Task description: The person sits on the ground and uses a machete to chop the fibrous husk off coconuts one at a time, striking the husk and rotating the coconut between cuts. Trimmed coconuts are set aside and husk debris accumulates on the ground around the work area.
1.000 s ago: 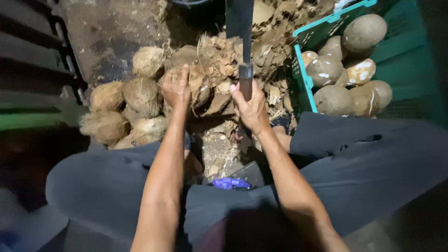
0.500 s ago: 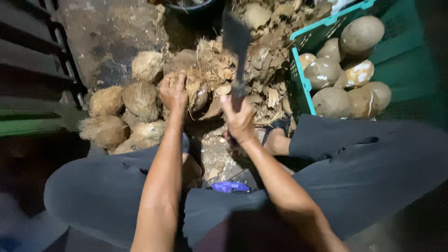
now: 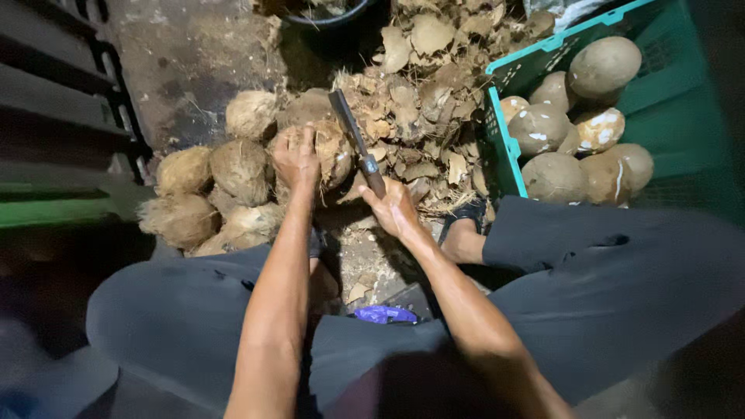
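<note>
Fibrous brown husk clung to the coconut (image 3: 330, 151) gripped by the left hand (image 3: 293, 157) on the ground, while the right hand (image 3: 394, 208) clenched a cleaver (image 3: 355, 149) with its blade against it. Five unhusked coconuts (image 3: 225, 167) waited left (perhaps more hidden); seven peeled coconuts (image 3: 578, 128) already lay in the green crate (image 3: 504, 147), so the work looked past halfway.

- single head view, worn on the person's head, looks steeply down over their own lap and forearms
- faces forward to the ground ahead: husk pile (image 3: 434, 101) top centre, green crate (image 3: 660, 101) at right edge
- close range, left hand (image 3: 295, 159) and right hand (image 3: 394, 208) mid-frame
- no second view
</note>
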`<state>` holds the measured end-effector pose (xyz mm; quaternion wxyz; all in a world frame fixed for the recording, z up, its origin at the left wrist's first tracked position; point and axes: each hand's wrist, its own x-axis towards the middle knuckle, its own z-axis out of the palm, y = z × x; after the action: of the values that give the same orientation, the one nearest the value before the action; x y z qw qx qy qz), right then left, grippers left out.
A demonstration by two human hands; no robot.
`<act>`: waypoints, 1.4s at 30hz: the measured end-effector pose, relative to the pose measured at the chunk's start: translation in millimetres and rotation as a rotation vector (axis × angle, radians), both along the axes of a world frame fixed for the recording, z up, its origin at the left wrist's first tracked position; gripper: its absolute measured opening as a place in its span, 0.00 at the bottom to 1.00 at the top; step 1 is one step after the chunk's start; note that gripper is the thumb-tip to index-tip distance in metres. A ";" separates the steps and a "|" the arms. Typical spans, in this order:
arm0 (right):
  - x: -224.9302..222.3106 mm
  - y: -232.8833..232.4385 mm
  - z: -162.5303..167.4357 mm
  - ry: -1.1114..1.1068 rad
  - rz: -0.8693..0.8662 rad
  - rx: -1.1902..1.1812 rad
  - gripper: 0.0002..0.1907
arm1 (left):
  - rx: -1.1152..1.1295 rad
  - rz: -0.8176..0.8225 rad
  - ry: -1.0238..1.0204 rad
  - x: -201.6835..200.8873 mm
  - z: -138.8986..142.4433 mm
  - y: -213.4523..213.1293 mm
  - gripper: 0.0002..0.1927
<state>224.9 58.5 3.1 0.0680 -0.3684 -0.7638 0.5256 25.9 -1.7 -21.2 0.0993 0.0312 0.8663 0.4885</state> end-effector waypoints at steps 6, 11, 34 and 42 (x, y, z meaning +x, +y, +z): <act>-2.4 3.7 -8.2 0.230 -0.055 0.301 0.15 | -0.091 -0.003 -0.008 5.7 -4.0 -3.6 0.27; -2.3 8.4 -10.6 -0.211 0.111 0.117 0.13 | -0.011 0.020 0.051 10.4 -5.7 -4.3 0.31; 7.1 14.2 -2.1 0.042 -0.112 -0.060 0.23 | 0.314 0.139 -0.083 22.6 -2.6 8.9 0.35; 5.0 6.4 8.1 -0.174 -0.021 0.087 0.15 | 0.096 0.283 0.034 39.3 -12.7 14.8 0.43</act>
<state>229.9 64.9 11.1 0.0230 -0.4173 -0.7851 0.4571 65.2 13.1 -33.9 0.0131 -0.0784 0.8391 0.5381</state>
